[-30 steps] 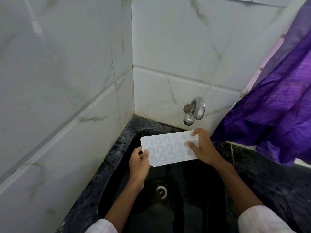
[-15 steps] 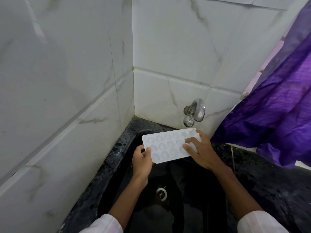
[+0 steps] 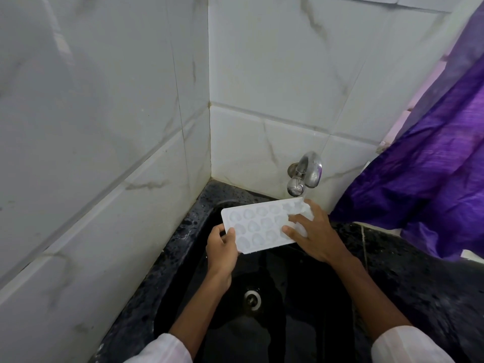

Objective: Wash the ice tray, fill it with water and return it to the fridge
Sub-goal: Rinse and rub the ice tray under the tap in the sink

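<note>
A white ice tray [image 3: 258,224] with several shaped moulds is held flat over a black sink [image 3: 301,310], its right end just under the metal tap [image 3: 305,174]. My left hand [image 3: 221,251] pinches the tray's near left corner, thumb on top. My right hand [image 3: 315,233] lies over the tray's right end, fingers spread across the moulds. Whether water runs from the tap I cannot tell.
White marble-look tiled walls [image 3: 104,127] meet in a corner behind the sink. A drain [image 3: 252,298] sits at the basin's bottom. A black speckled counter [image 3: 419,271] runs to the right. Purple fabric [image 3: 432,166] hangs at the right, close to the tap.
The tray has shifted slightly right and back, so its right end now sits under the tap. My right hand's fingers have moved across the moulds at that end.
</note>
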